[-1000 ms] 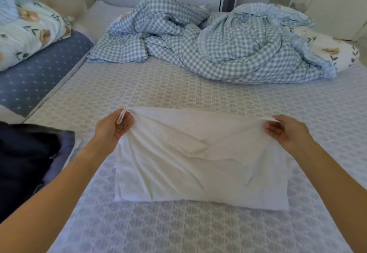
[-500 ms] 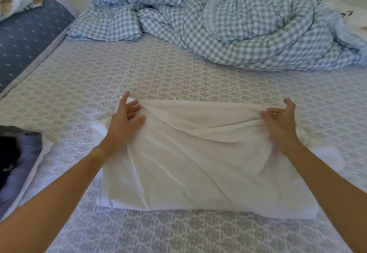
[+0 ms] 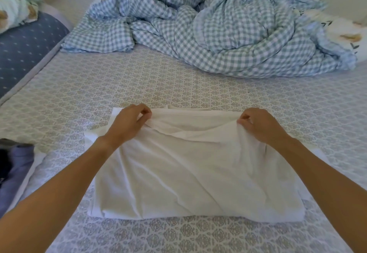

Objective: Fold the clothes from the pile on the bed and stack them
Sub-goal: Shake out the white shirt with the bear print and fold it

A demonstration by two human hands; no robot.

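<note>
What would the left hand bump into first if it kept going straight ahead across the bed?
Probably the checked blanket. The left hand, pinching the white cloth, points up the bare patterned sheet, and that crumpled blanket lies beyond it, though depth is hard to judge.

Two bare forearms, no sleeves; hands (image 3: 127,124) without rings or watch

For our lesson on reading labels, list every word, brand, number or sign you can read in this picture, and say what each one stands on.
None: no readable text anywhere in this view.
The white garment, pinched by the left hand and the right hand, shows no print or tag.
The checked duvet and the bed sheet carry only patterns.
</note>
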